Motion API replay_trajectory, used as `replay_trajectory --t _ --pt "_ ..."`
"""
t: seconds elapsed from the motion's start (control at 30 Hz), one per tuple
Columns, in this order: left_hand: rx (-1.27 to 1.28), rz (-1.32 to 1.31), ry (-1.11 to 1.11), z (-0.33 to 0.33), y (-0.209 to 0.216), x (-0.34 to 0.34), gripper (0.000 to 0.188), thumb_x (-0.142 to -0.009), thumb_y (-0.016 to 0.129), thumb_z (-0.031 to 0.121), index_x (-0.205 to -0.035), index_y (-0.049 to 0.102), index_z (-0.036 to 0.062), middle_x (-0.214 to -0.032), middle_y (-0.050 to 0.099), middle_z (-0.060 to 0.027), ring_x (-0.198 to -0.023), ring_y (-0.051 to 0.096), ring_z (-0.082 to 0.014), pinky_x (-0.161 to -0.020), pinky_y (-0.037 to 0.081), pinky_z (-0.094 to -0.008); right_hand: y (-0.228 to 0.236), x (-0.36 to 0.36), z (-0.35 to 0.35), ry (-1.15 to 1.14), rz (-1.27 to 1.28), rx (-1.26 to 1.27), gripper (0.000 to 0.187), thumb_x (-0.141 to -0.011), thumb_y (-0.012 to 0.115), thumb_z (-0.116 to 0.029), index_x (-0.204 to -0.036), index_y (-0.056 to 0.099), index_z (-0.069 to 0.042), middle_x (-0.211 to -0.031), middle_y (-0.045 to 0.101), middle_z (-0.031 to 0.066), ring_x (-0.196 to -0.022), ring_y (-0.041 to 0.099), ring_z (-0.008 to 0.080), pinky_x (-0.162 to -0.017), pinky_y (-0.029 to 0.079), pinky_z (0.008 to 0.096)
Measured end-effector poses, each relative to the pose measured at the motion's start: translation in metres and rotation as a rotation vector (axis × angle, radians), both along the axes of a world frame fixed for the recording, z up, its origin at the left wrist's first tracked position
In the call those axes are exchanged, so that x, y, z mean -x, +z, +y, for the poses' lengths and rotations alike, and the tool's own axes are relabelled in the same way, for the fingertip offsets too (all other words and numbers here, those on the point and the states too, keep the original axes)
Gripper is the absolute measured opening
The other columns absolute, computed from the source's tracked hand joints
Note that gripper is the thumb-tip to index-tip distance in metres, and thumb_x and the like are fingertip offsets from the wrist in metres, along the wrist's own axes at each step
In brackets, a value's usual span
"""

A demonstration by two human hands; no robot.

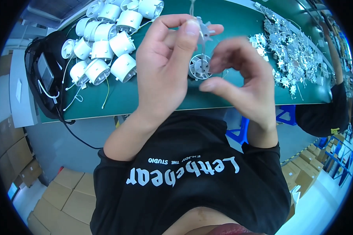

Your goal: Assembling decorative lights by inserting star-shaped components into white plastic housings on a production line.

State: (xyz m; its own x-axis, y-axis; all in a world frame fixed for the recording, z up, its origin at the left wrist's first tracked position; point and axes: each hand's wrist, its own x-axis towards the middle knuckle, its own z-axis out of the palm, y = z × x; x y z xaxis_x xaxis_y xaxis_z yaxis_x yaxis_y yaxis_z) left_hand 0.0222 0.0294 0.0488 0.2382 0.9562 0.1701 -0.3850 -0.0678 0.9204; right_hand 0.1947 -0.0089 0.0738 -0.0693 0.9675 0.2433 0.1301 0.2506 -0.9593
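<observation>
My left hand (161,64) is raised over the bench, pinching a small whitish star-shaped plastic part (204,33) between thumb and fingers. Thin wires rise above this part, and others hang below it. To its right, my right hand (249,78) is curved, with the thumb apart from the blurred fingers and nothing visible between them. A round white plastic housing (195,73) with a spoked inside stands on the bench behind the hanging wires, partly covered from view by them.
Several white cylindrical housings (102,50) with trailing cords are stacked on the green bench (117,96) at left, beside a black bag (33,64). A heap of star-shaped parts with wires (292,51) lies at right. Another person's arm (333,58) is at far right.
</observation>
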Motion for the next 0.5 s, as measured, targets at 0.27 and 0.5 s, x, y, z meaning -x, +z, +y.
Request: replay_trajectory --t 0.27,0.5 --pt "-0.219 0.119 0.085 -0.008 -0.016 0.001 0.03 -0.113 0.059 0.014 -0.137 0.052 -0.0031 -0.125 0.078 -0.0229 -0.084 0.063 -0.007 -0.078 0.05 -0.0202 0.004 -0.003 -0.014 0.053 -0.146 0.049 0.006 -0.093 0.071 0.002 -0.097 0.075 0.004 -0.081 0.073 0.0074 -0.063 0.065 0.016 -0.059 0.05 0.0289" --pt "-1.047 0.542 0.331 0.011 -0.021 0.025 0.05 -0.082 0.081 -0.008 -0.129 0.068 -0.0054 -0.113 0.08 -0.0117 -0.088 0.073 -0.0208 -0.073 0.06 -0.0291 0.0 -0.036 -0.023 0.355 -0.054 -0.175 0.019 -0.094 0.073 -0.013 -0.085 0.074 0.005 -0.069 0.069 0.0114 -0.05 0.058 0.02 -0.049 0.041 0.0322"
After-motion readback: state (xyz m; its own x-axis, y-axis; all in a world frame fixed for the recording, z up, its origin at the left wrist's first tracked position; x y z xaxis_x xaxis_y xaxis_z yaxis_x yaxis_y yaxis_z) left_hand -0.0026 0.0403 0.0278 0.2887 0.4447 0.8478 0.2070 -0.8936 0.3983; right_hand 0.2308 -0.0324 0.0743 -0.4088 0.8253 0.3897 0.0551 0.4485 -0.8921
